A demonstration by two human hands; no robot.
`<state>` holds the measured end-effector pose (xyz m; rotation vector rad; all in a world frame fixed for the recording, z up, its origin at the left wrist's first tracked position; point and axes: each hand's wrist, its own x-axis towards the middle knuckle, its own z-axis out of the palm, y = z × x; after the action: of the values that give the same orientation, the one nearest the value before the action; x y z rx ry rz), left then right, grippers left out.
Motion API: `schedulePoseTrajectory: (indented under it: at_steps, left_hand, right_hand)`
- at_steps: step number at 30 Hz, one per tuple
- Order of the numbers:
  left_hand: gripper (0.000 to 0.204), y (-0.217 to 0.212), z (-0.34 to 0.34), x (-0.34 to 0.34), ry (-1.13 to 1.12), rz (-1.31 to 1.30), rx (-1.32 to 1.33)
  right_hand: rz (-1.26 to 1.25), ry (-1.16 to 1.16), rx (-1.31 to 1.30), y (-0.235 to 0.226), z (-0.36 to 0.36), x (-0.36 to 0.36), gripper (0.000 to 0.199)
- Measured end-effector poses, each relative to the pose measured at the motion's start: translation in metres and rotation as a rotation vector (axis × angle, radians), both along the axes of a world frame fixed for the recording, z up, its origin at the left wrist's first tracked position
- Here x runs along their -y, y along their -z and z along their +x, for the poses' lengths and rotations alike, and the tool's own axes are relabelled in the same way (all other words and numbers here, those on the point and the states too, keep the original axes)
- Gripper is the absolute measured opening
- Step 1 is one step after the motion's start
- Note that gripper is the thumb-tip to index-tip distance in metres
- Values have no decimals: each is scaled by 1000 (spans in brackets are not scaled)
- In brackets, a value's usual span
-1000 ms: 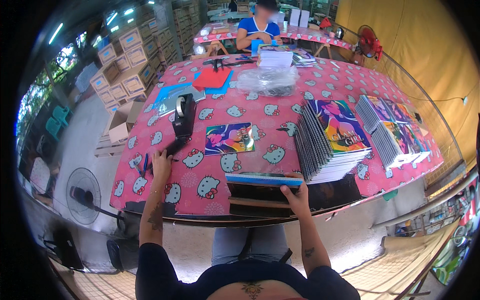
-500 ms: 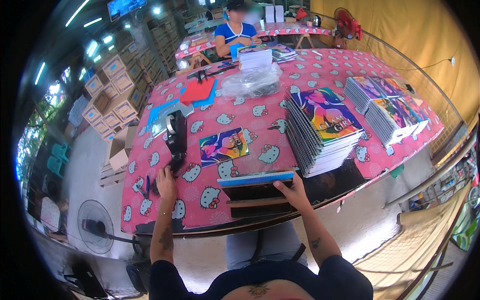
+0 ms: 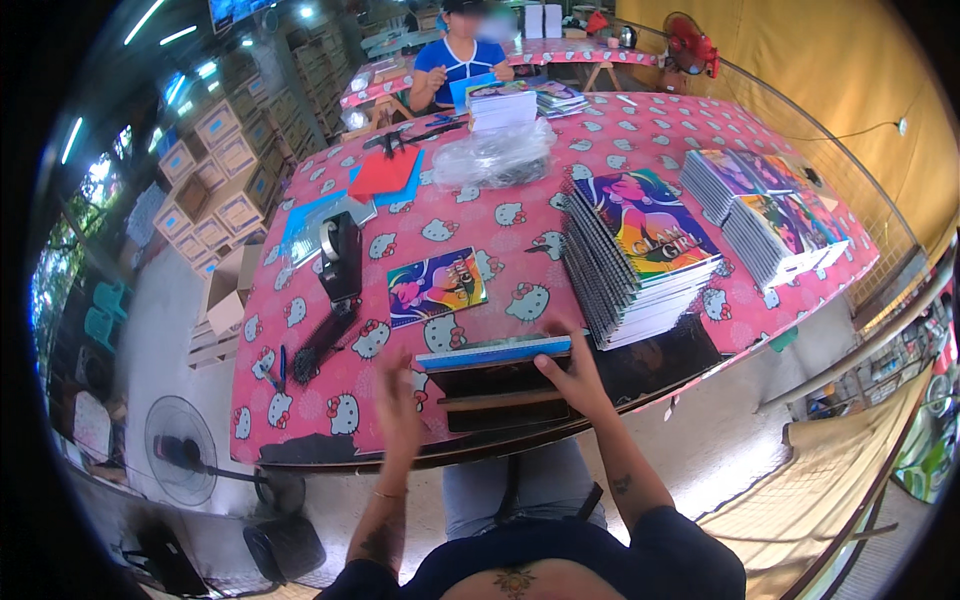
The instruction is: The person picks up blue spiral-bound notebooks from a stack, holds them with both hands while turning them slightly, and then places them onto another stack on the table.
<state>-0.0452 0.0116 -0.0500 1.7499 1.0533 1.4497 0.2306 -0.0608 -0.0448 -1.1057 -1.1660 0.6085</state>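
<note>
A thin blue-and-white-edged stack of sheets (image 3: 490, 354) stands upright against a dark wooden stand (image 3: 500, 400) at the table's near edge. My right hand (image 3: 577, 375) grips its right end, thumb on the near side and fingers behind. Just off the left end is my left hand (image 3: 400, 405), blurred by motion, so its fingers cannot be made out clearly. Farther left lies a bundle of dark spiral coils (image 3: 325, 345), below a black tape dispenser (image 3: 342, 255). Beyond the stand, a colourful spiral notebook (image 3: 437, 286) lies flat.
A tall stack of spiral notebooks (image 3: 640, 260) stands right of the stand, more piles (image 3: 780, 235) beyond. Clear plastic (image 3: 495, 155) and red and blue sheets (image 3: 385, 172) lie farther back. A co-worker (image 3: 458, 65) sits across the table. Small pliers (image 3: 277, 370) lie at left.
My left hand has left the coils and moved right toward the stack's left end. My right hand still grips the right end. The co-worker's hand has risen.
</note>
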Motion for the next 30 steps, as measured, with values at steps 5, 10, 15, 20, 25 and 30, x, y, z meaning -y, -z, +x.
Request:
schedulePoseTrajectory:
  at_steps: [5, 10, 15, 20, 25, 30]
  left_hand:
    - [43, -60, -45, -8, -105, -161, 247]
    - [31, -50, -21, -11, 73, -46, -70]
    - [30, -72, -4, 1, -90, 232, -493]
    - [19, -74, -12, -2, -73, 203, -380]
    - [17, -79, -15, -1, -81, 193, -383]
    - [16, -71, -17, -1, -59, 240, -356]
  right_hand:
    - [316, 158, 729, -97, -39, 0, 50]
    - [202, 32, 969, -79, -89, -48, 32]
    - [130, -26, 971, -73, -94, -57, 17]
    - [90, -62, 983, -78, -96, -60, 17]
    - [39, -72, 902, -80, -93, -58, 14]
    - [31, -83, 890, -83, -97, -58, 13]
